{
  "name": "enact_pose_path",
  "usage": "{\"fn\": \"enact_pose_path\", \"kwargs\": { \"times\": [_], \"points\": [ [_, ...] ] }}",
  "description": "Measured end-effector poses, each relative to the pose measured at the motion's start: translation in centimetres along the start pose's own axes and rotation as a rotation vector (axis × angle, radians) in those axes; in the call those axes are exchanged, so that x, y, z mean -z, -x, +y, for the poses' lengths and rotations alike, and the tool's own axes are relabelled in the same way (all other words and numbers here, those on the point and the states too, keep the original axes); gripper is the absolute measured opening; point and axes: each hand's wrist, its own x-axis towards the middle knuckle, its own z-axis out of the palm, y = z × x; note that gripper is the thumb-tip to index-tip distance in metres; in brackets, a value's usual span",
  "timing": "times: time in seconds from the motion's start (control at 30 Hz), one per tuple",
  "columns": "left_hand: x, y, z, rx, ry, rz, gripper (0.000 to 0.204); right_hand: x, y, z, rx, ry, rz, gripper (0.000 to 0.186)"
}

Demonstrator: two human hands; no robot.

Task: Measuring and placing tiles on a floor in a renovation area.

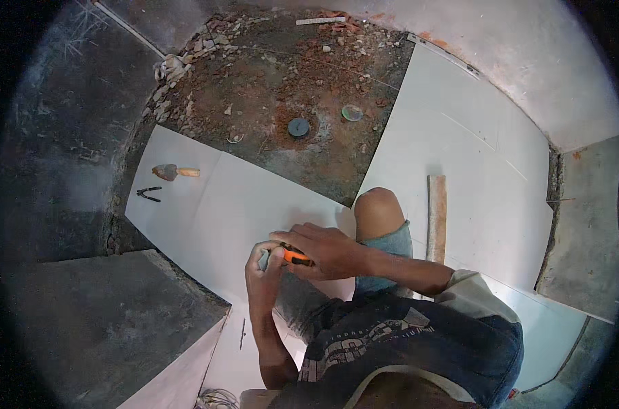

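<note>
Low in the middle, my left hand (265,266) grips a small pale grey piece (262,260). My right hand (316,249) is closed round an orange-and-black tool (296,255), its fingers touching the left hand's. Both hands are over white tiles (221,221) beside my bent knee. On the tiles to the left lie a trowel with a wooden handle (180,172) and black pliers (148,194). A long, stained straight bar (436,211) lies right of my knee. A thin dark tool (243,332) rests at lower left.
Rough soil with rubble (268,82) fills the back, around a grey round cap (298,127) and a small green object (352,113). Grey walls (64,136) surround the floor. More white tiles (480,170) cover the right side. Coiled cord (217,399) is at the bottom edge.
</note>
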Motion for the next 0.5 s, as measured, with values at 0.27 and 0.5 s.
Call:
{"fn": "enact_pose_path", "kwargs": {
  "times": [0.27, 0.5],
  "points": [
    [5.7, -3.3, 4.7, -0.088, -0.112, 0.287, 0.021, 7.0, 1.3, 4.3, -0.188, 0.274, 0.148, 0.038],
    [15.9, -15.6, 9.7, -0.289, 0.269, 0.369, 0.029, 15.8, 15.2, 14.6, -0.443, 0.337, 0.484, 0.017]
  ]
}}
